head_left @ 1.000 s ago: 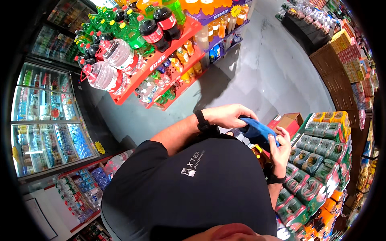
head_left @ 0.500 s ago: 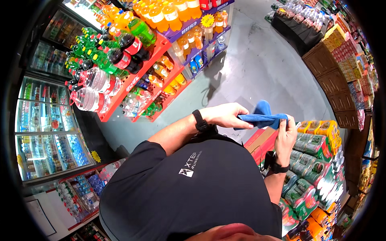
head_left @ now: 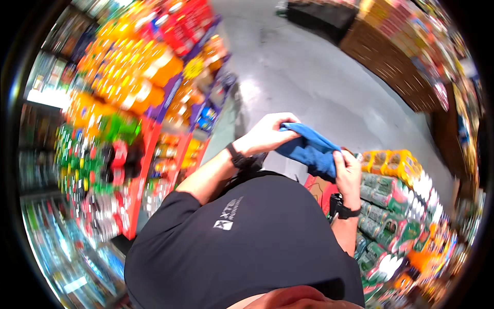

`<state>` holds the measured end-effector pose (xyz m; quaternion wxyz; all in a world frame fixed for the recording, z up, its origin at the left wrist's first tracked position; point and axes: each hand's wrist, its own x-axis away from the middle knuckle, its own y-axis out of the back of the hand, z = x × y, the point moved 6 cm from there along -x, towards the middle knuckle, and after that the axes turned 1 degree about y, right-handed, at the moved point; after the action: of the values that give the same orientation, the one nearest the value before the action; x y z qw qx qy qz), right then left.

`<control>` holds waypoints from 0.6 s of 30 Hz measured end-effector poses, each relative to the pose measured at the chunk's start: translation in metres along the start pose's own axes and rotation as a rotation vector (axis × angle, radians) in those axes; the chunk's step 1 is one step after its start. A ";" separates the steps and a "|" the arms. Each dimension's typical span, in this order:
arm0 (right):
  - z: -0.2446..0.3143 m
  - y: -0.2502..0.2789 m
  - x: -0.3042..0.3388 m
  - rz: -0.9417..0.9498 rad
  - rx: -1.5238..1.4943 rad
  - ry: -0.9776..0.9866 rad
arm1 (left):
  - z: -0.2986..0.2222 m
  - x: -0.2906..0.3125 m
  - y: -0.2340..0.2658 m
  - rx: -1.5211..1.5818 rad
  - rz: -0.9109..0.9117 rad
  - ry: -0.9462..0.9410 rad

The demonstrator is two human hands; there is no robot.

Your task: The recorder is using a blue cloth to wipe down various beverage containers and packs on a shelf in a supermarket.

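Note:
A blue cloth (head_left: 311, 149) is stretched between my two hands in front of my chest, its lower part hanging in a fold. My left hand (head_left: 270, 135) pinches its upper left corner between thumb and fingers. At the cloth's right end, my right hand (head_left: 348, 172) grips the edge, thumb on the near side. Both wrists carry black bands. Below the cloth, part of a red and brown carton (head_left: 320, 189) shows, mostly covered by my arm and body.
Left stands a red rack (head_left: 145, 177) with soda bottles, beside a purple-edged shelf (head_left: 167, 98) of orange drinks. Glass-door coolers (head_left: 62, 247) line the far left. Shrink-wrapped can packs (head_left: 383, 190) are stacked close on my right. Brown cabinets (head_left: 391, 64) stand across the grey floor (head_left: 293, 67).
The view has swung to the right, blurring the shelves. The cloth, bunched before, is now spread wider between my hands, and both hands still hold it.

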<state>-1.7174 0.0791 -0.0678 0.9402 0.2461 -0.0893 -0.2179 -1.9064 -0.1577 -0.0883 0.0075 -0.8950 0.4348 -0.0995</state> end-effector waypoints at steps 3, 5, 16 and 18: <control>0.014 0.001 -0.039 -0.061 -0.028 -0.091 | -0.019 -0.053 0.024 -0.011 0.075 0.021; 0.024 0.004 -0.067 -0.141 -0.099 -0.075 | -0.029 -0.092 0.034 -0.015 0.141 0.093; -0.009 0.125 -0.055 -0.444 -0.180 -0.114 | -0.043 -0.270 -0.093 -0.076 0.536 0.105; -0.012 0.153 -0.047 -0.547 -0.176 -0.140 | -0.054 -0.293 -0.132 -0.077 0.583 0.088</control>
<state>-1.6997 0.2251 -0.0039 0.8558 0.1626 -0.0652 -0.4867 -1.9902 0.1567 -0.0726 -0.0173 -0.7269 0.6768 -0.1153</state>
